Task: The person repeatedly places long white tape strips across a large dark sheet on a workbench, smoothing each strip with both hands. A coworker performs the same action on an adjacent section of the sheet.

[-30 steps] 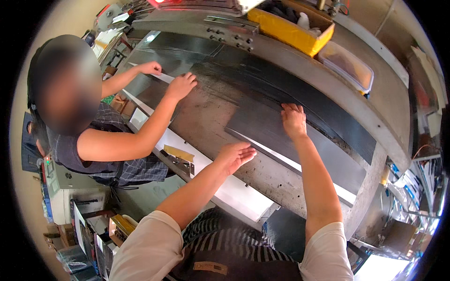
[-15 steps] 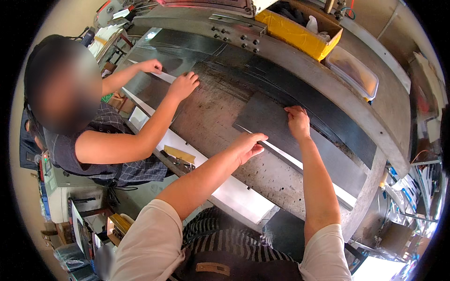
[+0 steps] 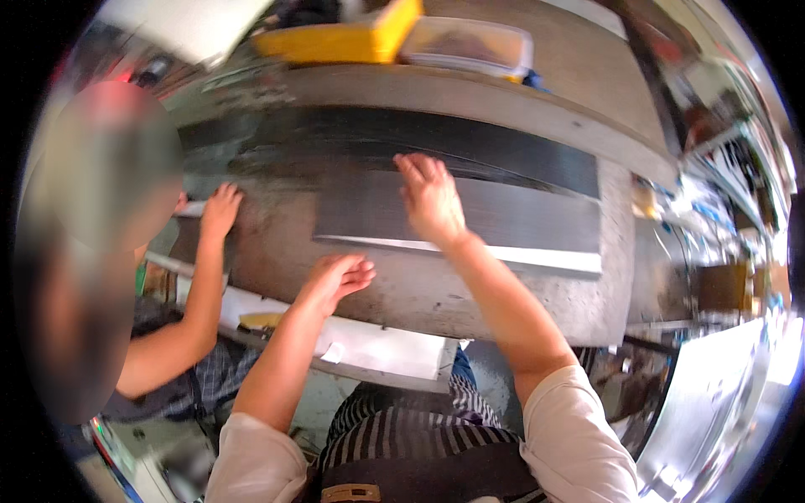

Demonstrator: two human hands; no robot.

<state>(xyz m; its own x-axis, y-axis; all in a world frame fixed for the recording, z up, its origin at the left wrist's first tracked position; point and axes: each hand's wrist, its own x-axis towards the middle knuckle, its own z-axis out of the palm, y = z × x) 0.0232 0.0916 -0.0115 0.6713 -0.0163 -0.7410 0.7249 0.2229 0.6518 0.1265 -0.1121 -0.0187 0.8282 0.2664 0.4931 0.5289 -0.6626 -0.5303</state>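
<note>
**Grey sheet [image 3: 537,216] on table [image 3: 579,310]: hand and item positions**

Location of grey sheet: centre to right of centre in frame, flat, with white band [image 3: 537,256] along lower edge.

Right hand [image 3: 432,199]: above centre of frame, over left half of grey sheet. Fingers extended close together, nothing visibly gripped; contact with sheet impossible to tell.

Left hand [image 3: 333,281]: left of centre in frame, near the sheet's lower left corner but apart from it. Fingers partly open, loosely bent, nothing visibly held.

Behind sheet: long black strip [image 3: 537,158]. Top of frame: yellow box [image 3: 335,46], just beside clear tub [image 3: 465,46]. Left of frame: co-worker's forearm [image 3: 210,281].
</note>
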